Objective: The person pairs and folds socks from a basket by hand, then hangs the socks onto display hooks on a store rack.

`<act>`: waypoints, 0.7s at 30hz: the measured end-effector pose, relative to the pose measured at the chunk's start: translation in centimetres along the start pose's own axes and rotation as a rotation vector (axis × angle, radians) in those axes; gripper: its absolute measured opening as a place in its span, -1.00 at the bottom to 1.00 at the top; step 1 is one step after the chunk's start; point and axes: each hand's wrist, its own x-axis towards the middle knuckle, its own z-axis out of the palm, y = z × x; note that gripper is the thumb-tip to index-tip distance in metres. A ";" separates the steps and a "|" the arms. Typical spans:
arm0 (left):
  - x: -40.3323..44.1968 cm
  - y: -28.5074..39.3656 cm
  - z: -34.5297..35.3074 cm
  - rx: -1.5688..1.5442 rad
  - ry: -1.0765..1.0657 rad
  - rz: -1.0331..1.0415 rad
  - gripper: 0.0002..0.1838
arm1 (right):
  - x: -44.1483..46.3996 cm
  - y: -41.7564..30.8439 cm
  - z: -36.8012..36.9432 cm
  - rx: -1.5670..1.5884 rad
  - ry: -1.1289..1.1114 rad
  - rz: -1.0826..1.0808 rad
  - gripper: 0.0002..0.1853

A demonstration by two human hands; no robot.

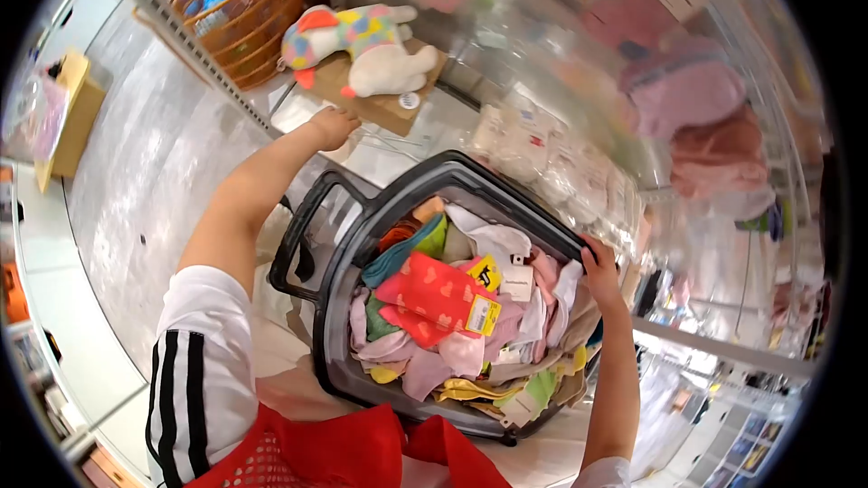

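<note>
A grey plastic shopping basket (pixel 353 258) with a black rim and handle stands tilted against my body. Folded socks fill it, among them a red pair with hearts (pixel 434 294) and a yellow tag. My right hand (pixel 603 273) is closed on the basket's right rim. Beyond the basket's handle, my left hand (pixel 334 128) reaches to the shelf edge, its fingers curled down beside a flat brown cardboard piece (pixel 393 113); what they hold, if anything, is hidden. On that cardboard lies a white plush toy (pixel 384 63) with a colourful spotted part.
A wicker basket (pixel 244 36) with blue balls stands at the upper left behind a perforated metal upright (pixel 185 32). White plastic-wrapped packs (pixel 551 158) lie on the shelf beyond the basket. Pink and brown soft goods (pixel 692 95) are at the right, above a metal rail (pixel 723 348).
</note>
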 end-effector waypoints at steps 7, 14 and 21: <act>3.4 1.9 5.2 0.161 0.203 0.097 -0.59 | 0.3 1.0 -0.1 0.028 -0.056 0.069 -0.70; 5.5 2.0 6.2 -0.102 0.080 -0.092 -0.74 | 0.4 0.8 -0.4 0.174 -0.097 0.217 -0.71; 4.3 1.8 5.0 -0.462 -0.186 -0.195 -0.72 | 0.5 0.9 -0.4 0.162 -0.097 0.196 -0.69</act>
